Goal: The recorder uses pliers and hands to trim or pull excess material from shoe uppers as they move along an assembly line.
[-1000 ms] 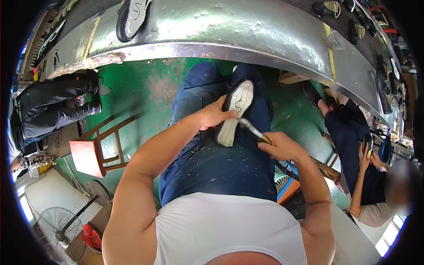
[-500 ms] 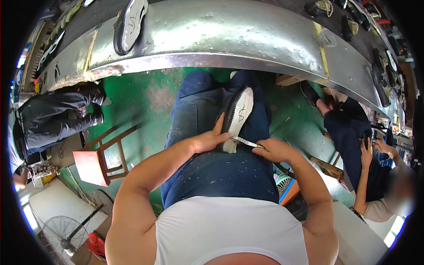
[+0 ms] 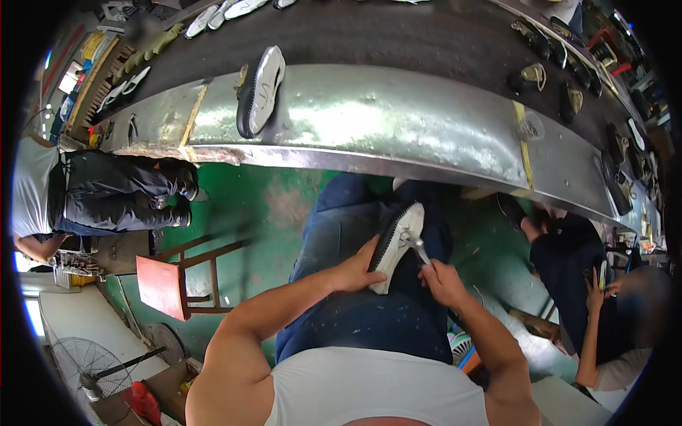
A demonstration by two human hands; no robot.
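Observation:
A shoe with a white underside and a black stitched edge lies across my thighs, underside up and toe pointing away. My left hand is closed round its near-left end, the thumb pressed on the white underside. My right hand, at the right of the shoe, grips a metal hand tool by its handle. The tool's shiny head meets the middle of the underside; whether it is pincers or a hammer I cannot make out.
Ahead runs a metal-edged bench, with a similar upturned shoe on its edge. More shoes stand at its far right. A red-topped stool and wire fan are left. People are at both sides, one person's dark trousers close on the right.
The tool's head has moved from the near end of the shoe to the middle of its underside. My left thumb now lies over the near end. The whole view has tilted up toward the bench.

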